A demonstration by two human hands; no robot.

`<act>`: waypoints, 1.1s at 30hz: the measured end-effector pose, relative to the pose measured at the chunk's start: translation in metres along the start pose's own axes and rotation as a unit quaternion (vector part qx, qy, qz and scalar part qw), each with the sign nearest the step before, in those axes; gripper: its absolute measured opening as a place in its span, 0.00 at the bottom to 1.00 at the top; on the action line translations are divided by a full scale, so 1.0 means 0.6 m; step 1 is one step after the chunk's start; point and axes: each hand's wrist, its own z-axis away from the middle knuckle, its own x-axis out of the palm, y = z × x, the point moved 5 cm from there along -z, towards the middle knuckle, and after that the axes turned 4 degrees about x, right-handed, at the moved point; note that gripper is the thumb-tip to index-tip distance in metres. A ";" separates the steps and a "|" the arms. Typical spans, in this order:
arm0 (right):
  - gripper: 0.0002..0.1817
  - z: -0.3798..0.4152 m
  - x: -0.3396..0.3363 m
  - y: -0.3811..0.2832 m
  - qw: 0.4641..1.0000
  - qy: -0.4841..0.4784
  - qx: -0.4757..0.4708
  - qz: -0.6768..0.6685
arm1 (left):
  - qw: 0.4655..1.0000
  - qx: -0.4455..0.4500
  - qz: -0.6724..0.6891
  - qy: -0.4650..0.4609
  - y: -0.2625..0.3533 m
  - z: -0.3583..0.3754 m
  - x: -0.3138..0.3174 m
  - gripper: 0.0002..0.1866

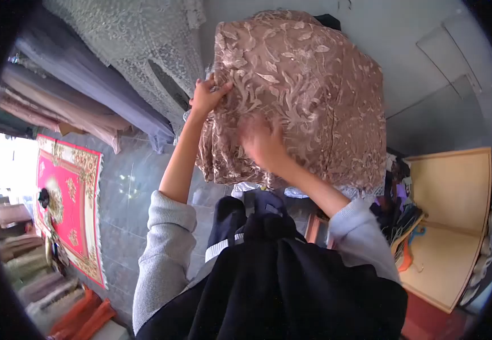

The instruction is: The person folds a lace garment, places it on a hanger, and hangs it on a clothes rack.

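A dusty-pink lace fabric (300, 93) with leaf-shaped embroidery lies folded in a broad stack in front of me. My left hand (207, 95) grips its left edge, the thumb lying on top and some fingertips hidden at the border. Over the lower middle of the same fabric is my right hand (263, 144), palm side down. Motion blurs its fingers, so whether they hold or only touch the lace cannot be made out. Below the stack, a lower edge of pale, shiny material shows.
A grey beaded gown (138, 39) and several long dresses (81, 85) hang at the left. Beyond them a red patterned rug (67, 198) lies on the grey tiled floor (130, 226). A wooden board (450, 198) and an orange hanger (406, 258) are at the right.
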 end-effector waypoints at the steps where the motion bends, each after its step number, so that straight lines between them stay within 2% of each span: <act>1: 0.25 0.040 0.125 -0.054 0.969 0.146 -0.177 -0.091 | 0.998 0.038 0.013 0.052 -0.001 -0.009 -0.010 0.20; 2: 0.24 0.113 0.128 -0.089 0.957 0.156 -0.240 0.051 | 0.992 -0.111 -0.030 -0.058 -0.015 -0.009 -0.013 0.35; 3: 0.24 0.163 0.096 -0.087 0.928 0.093 -0.353 -0.078 | 0.993 -0.101 -0.026 -0.061 -0.023 -0.012 -0.013 0.36; 4: 0.23 0.162 0.054 -0.064 0.929 0.001 -0.299 -0.218 | 0.993 -0.094 -0.021 -0.064 -0.030 -0.010 -0.008 0.36; 5: 0.22 0.156 0.032 -0.039 0.901 -0.091 -0.236 -0.352 | 0.986 -0.127 -0.055 -0.090 -0.005 0.000 -0.014 0.38; 6: 0.22 0.148 0.014 0.002 0.952 0.060 -0.123 -0.274 | 0.987 -0.100 -0.060 -0.108 0.014 0.008 -0.017 0.40; 7: 0.22 0.148 -0.007 0.047 0.961 0.209 -0.004 -0.180 | 0.988 -0.071 -0.066 -0.124 0.028 0.011 -0.019 0.42; 8: 0.22 0.149 -0.041 0.104 0.928 0.278 0.121 -0.216 | 0.978 -0.101 -0.118 -0.138 0.019 0.016 -0.015 0.45; 9: 0.23 0.157 -0.070 0.157 0.874 0.343 0.241 -0.246 | 0.985 -0.052 -0.135 -0.090 0.041 0.029 -0.018 0.40; 10: 0.25 0.167 -0.068 0.185 0.836 0.378 0.345 -0.199 | 0.988 -0.004 -0.151 -0.042 0.063 0.038 -0.021 0.36; 11: 0.27 0.182 -0.059 0.204 0.786 0.406 0.441 -0.149 | 0.993 0.035 -0.099 -0.057 0.040 0.030 -0.012 0.33; 12: 0.27 0.173 -0.035 0.180 0.811 0.338 0.466 -0.108 | 0.996 0.019 -0.075 -0.032 0.010 0.027 -0.004 0.30; 13: 0.27 0.159 -0.009 0.138 0.829 0.233 0.430 -0.271 | 0.999 0.005 -0.053 -0.011 -0.004 0.027 0.001 0.28; 14: 0.28 0.155 0.059 0.056 0.955 0.033 0.261 -0.136 | 0.985 0.003 -0.154 0.073 -0.005 0.034 -0.001 0.24; 15: 0.30 0.186 0.081 -0.013 0.975 -0.028 0.113 -0.190 | 0.995 -0.053 -0.077 0.028 -0.038 0.034 0.010 0.33; 16: 0.30 0.211 0.183 -0.075 0.935 -0.076 0.049 -0.344 | 0.994 -0.107 0.004 -0.013 -0.062 0.033 0.018 0.44; 17: 0.31 0.249 0.199 -0.123 0.991 0.077 -0.100 -0.042 | 0.993 -0.108 -0.044 -0.004 -0.027 0.051 0.003 0.44; 18: 0.31 0.272 0.145 -0.115 0.980 0.153 -0.122 0.044 | 0.997 -0.068 -0.044 -0.006 -0.001 0.059 -0.010 0.43; 19: 0.28 0.263 0.079 -0.066 0.989 0.018 -0.027 -0.142 | 0.998 -0.031 -0.045 -0.007 0.018 0.069 -0.017 0.42; 20: 0.26 0.250 0.047 -0.016 0.937 -0.115 0.070 -0.322 | 0.979 0.005 -0.186 0.087 0.039 0.081 -0.028 0.34; 21: 0.22 0.244 -0.001 0.048 0.899 0.202 0.137 -0.363 | 0.980 -0.011 -0.162 0.115 0.047 0.075 -0.039 0.35; 23: 0.18 0.210 -0.071 0.179 0.884 0.338 0.251 -0.203 | 0.972 -0.016 -0.132 0.194 0.078 0.050 -0.066 0.32; 24: 0.18 0.189 -0.116 0.243 0.844 0.424 0.269 -0.189 | 0.969 0.052 -0.138 0.196 0.117 0.021 -0.076 0.29; 25: 0.16 0.167 -0.148 0.303 0.834 0.433 0.304 -0.155 | 0.962 0.119 -0.145 0.200 0.151 -0.015 -0.086 0.27; 26: 0.16 0.141 -0.174 0.356 0.820 0.453 0.318 -0.148 | 0.953 0.197 -0.164 0.162 0.151 -0.072 -0.080 0.20; 28: 0.15 0.078 -0.195 0.463 0.792 0.472 0.343 -0.177 | 0.953 0.152 -0.234 0.123 0.252 -0.130 -0.064 0.17; 30: 0.16 0.000 -0.162 0.563 0.774 0.444 0.381 -0.241 | 0.916 0.144 -0.372 0.050 0.324 -0.185 -0.020 0.16; 32: 0.17 -0.074 -0.120 0.641 0.765 0.427 0.399 -0.271 | 0.894 0.159 -0.418 -0.008 0.331 -0.252 0.034 0.17; 33: 0.20 -0.114 -0.077 0.677 0.782 0.322 0.435 -0.310 | 0.879 0.173 -0.443 -0.019 0.317 -0.282 0.061 0.19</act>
